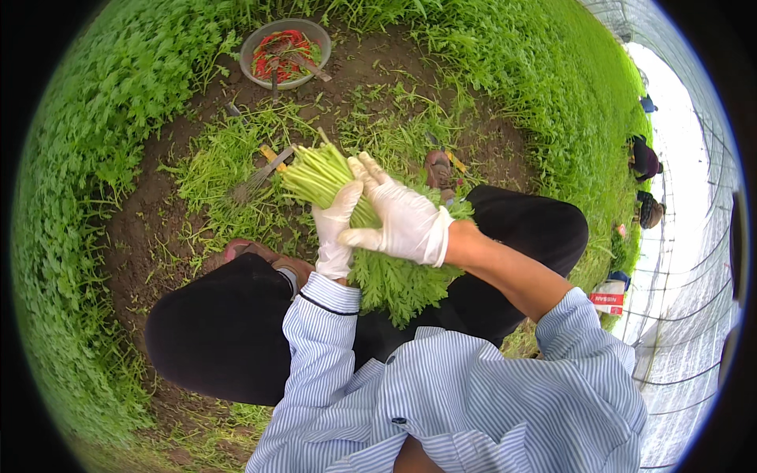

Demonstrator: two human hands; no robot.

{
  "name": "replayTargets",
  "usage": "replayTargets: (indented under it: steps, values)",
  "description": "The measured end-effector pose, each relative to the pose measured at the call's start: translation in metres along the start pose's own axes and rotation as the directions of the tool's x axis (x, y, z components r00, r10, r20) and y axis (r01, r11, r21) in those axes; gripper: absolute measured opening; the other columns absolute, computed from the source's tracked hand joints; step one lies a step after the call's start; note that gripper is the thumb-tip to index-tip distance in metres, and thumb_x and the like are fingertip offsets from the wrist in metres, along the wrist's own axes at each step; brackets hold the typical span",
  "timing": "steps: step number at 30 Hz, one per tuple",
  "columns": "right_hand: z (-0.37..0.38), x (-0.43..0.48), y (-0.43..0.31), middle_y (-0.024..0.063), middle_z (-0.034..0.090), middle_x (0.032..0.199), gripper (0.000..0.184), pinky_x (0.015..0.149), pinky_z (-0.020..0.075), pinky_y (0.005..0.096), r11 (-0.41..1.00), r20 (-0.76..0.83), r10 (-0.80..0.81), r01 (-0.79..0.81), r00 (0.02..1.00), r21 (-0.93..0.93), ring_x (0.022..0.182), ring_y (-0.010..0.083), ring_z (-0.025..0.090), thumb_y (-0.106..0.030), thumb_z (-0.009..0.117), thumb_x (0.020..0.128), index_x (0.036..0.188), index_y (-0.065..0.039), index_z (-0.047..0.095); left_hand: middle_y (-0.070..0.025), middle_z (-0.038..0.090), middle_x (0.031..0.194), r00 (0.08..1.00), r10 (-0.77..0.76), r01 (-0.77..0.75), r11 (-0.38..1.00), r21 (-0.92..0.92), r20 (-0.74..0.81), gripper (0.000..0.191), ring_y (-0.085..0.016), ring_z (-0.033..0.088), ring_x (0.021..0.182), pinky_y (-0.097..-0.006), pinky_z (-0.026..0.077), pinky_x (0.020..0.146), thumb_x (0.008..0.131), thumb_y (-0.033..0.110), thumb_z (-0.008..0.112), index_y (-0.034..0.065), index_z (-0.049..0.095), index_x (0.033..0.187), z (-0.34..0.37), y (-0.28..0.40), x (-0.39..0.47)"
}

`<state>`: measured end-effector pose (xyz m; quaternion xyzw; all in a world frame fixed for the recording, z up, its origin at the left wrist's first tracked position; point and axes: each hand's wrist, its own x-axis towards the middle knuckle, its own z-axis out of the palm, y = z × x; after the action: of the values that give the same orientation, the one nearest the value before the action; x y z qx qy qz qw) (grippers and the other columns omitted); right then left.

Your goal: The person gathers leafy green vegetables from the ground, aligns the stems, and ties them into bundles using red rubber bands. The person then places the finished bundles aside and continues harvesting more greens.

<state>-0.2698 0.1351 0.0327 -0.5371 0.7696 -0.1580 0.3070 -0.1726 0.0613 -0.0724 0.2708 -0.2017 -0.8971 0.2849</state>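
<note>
A thick bunch of leafy greens, like crown daisy, lies across my two gloved hands above my lap. Its pale cut stems (319, 174) point up and to the left, while the lobed leaves (405, 287) hang over my black trousers. My left hand (335, 227), in a thin white glove, supports the bunch from its left side with the thumb against the stems. Across the top lies my right hand (405, 222), gloved too, its fingers stretched along the stems and its thumb towards my left hand. Parts of the bunch are hidden under the right hand.
A plastic bowl (243, 59) of thin red pieces and flat tools stands ahead on soil. Nearer lies a metal tool (260, 177) beside a yellow handle (271, 155) among cut greens. Dense plants (118, 88) surround me. People (644, 158) and a carton (608, 297) are to the right.
</note>
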Motion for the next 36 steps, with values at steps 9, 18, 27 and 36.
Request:
replayTargets:
  steps: [9, 18, 27, 36]
  values:
    - [-0.024, -0.001, -0.004, 0.0364, 0.046, 0.136, 0.106, 0.105, 0.0440, 0.0363, 0.935, 0.054, -0.023, 0.002, 0.998, 0.354, 0.120, 0.0391, 0.056, -0.071, 0.054, 0.085, 0.139, 0.018, 0.035, -0.0149, 0.055, 0.126, 0.990, -0.122, 0.123, 0.992, -0.018, 0.074, 0.081, -0.030, 0.058, 0.113, -0.0480, 0.045, 0.103, 0.079, 0.038, 0.069, 0.0032, 0.035, 0.144, -0.006, 0.031, -0.027]
    - [0.043, 0.047, 0.186, 0.0103, 0.067, 0.077, 0.022, 0.068, 0.0526, 0.0348, 0.592, 0.327, 0.603, -0.682, 0.728, 0.429, 0.069, 0.0190, 0.061, -0.023, 0.061, 0.092, 0.091, -0.003, 0.072, -0.0080, 0.060, 0.096, 0.624, 0.021, 0.320, 0.905, -0.280, 0.781, 0.088, -0.023, 0.062, 0.077, -0.0416, 0.046, 0.072, 0.079, 0.029, 0.080, 0.0044, 0.028, 0.145, -0.018, 0.052, 0.008]
    - [0.189, 0.030, 0.200, 0.0193, 0.069, 0.099, 0.033, 0.081, 0.0525, 0.0418, 0.713, 0.165, 0.691, -0.702, 0.704, 0.009, 0.090, 0.0357, 0.067, -0.033, 0.066, 0.083, 0.099, -0.005, 0.070, -0.0112, 0.063, 0.102, 0.649, -0.092, 0.397, 0.888, -0.233, 0.755, 0.090, -0.027, 0.064, 0.083, -0.0422, 0.046, 0.079, 0.080, 0.030, 0.081, 0.0023, 0.028, 0.146, -0.011, 0.030, 0.019]
    - [0.118, 0.021, 0.199, 0.0184, 0.069, 0.082, 0.035, 0.079, 0.0516, 0.0420, 0.714, 0.132, 0.650, -0.661, 0.748, 0.232, 0.082, 0.0359, 0.067, -0.035, 0.067, 0.086, 0.098, -0.004, 0.059, -0.0053, 0.057, 0.095, 0.804, -0.086, 0.267, 0.936, -0.228, 0.588, 0.089, -0.020, 0.058, 0.077, -0.0394, 0.044, 0.076, 0.078, 0.041, 0.073, 0.0025, 0.030, 0.146, 0.001, 0.030, 0.013]
